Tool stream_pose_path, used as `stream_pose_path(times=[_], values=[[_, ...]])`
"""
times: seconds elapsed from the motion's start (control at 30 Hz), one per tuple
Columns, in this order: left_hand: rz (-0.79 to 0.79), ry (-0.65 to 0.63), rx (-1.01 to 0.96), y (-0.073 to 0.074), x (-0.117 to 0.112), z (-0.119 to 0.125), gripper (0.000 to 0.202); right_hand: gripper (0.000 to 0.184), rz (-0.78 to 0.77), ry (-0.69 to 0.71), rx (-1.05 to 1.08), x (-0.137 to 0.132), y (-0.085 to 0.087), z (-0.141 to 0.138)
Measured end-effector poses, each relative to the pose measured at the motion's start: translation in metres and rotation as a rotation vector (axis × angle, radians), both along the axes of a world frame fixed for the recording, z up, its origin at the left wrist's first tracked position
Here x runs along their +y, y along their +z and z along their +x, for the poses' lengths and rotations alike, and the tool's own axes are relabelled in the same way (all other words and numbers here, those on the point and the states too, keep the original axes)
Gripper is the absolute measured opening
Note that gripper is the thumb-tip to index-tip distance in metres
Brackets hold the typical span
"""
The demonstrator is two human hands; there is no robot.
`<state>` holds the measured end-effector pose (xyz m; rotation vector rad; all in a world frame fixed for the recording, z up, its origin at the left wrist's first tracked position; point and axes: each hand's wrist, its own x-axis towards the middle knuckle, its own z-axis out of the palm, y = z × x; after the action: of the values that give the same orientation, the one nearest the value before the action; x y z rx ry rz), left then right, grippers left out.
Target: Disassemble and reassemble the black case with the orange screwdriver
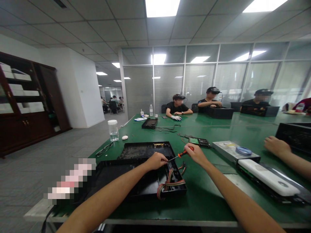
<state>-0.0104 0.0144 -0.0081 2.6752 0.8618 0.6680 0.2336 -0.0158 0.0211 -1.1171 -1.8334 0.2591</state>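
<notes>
At the table's [206, 200] near edge, by the case's [150, 187] right rim, your right hand [197, 154] was closed round the screwdriver [182, 153]. Your left hand [157, 160] was pinched shut at its tip, perhaps on a screw. The shaft needed to sit square, clear of the ribbon cable [171, 184].

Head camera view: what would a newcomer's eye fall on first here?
At the centre, the right hand holds an orange-handled screwdriver, its tip meeting the curled left hand above an open black case on the green table. A striped ribbon cable loops at the case's near right corner. A long white device lies to the right, another person's hand beyond it.
</notes>
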Motion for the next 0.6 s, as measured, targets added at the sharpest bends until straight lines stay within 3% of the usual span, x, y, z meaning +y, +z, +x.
stream_pose_path(times=[0.33, 0.6], values=[[0.026, -0.008, 0.011, -0.002, 0.001, 0.0, 0.019, 0.032, 0.038, -0.043, -0.096, -0.004, 0.005, -0.005], [0.006, 0.028, 0.001, -0.004, -0.002, 0.0, 0.019, 0.038, 0.087, -0.248, -0.729, -0.038, 0.062, -0.045]])
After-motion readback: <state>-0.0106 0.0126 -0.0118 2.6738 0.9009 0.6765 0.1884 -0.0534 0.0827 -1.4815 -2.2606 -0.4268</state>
